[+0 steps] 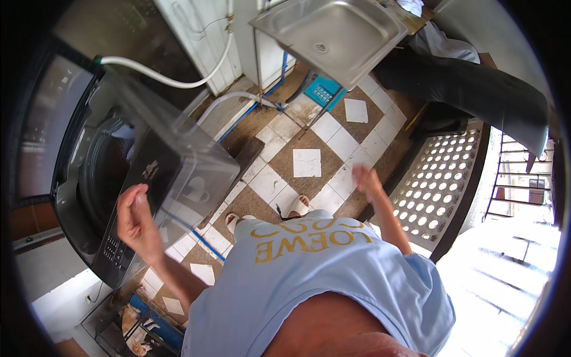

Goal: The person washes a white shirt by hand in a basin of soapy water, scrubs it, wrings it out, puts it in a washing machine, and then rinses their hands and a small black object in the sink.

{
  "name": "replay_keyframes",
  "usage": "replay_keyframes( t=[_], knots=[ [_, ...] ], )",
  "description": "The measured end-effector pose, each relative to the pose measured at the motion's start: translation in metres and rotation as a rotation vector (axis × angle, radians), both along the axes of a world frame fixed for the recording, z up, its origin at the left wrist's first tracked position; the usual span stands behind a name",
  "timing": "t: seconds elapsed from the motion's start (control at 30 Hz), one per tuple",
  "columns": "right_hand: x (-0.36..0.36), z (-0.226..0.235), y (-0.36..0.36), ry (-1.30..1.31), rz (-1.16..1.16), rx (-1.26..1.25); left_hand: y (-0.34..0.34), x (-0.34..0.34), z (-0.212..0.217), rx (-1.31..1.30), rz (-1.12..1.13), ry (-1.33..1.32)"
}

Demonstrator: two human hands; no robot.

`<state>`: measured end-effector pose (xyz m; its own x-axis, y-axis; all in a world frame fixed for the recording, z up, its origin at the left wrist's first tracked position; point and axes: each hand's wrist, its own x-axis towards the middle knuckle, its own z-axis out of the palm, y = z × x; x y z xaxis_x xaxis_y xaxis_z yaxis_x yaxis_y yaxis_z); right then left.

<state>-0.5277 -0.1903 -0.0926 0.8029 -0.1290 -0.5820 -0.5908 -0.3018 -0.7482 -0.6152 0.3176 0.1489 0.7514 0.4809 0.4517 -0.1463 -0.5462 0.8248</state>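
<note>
My left hand (138, 223) is raised beside the dark control panel (134, 196) of a top-loading washing machine. Its fingers are loosely curved, with the thumb a little apart from them, and nothing shows between them. Whether the fingertips touch the panel I cannot tell. The machine's lid (50, 119) stands up, and its dark round drum (107, 152) is exposed with some pale cloth inside. A see-through, box-shaped covering (205, 172) shows around the machine's front. Out to my right, my right hand (367, 181) hangs over the tiled floor, its fingers smeared by motion and apparently touching nothing.
Ahead stands a stainless steel sink (357, 35), with a teal plastic basket (324, 90) below it. White hose (160, 78) and blue pipe (238, 121) run near the machine. At right are a perforated block panel (434, 178) and window bars (523, 178). White and brown tiles (306, 162) cover the floor.
</note>
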Motion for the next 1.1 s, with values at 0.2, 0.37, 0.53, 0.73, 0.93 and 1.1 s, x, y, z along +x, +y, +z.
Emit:
replay_keyframes(
  t=[0.2, 0.37, 0.53, 0.73, 0.93, 1.1],
  knots=[
    [-0.147, -0.150, -0.156, 0.517, 0.211, 0.057, -0.111, 0.106, -0.048, 0.015, -0.186, 0.010],
    [-0.097, -0.130, -0.199, 0.211, 0.058, 0.257, -0.186, 0.189, -0.082, -0.017, -0.378, 0.117],
    [0.070, -0.042, -0.171, -0.023, -0.265, 0.193, -0.241, 0.254, -0.112, -0.005, -0.431, 0.160],
    [0.226, -0.012, -0.173, -0.198, -0.174, 0.248, -0.294, 0.354, -0.138, -0.081, -0.427, 0.130],
    [0.351, 0.024, -0.192, -0.367, -0.172, 0.231, -0.337, 0.445, -0.135, -0.104, -0.434, 0.196],
    [0.456, 0.064, -0.218, -0.540, -0.202, 0.230, -0.363, 0.499, -0.128, -0.038, -0.481, 0.274]
  ],
)
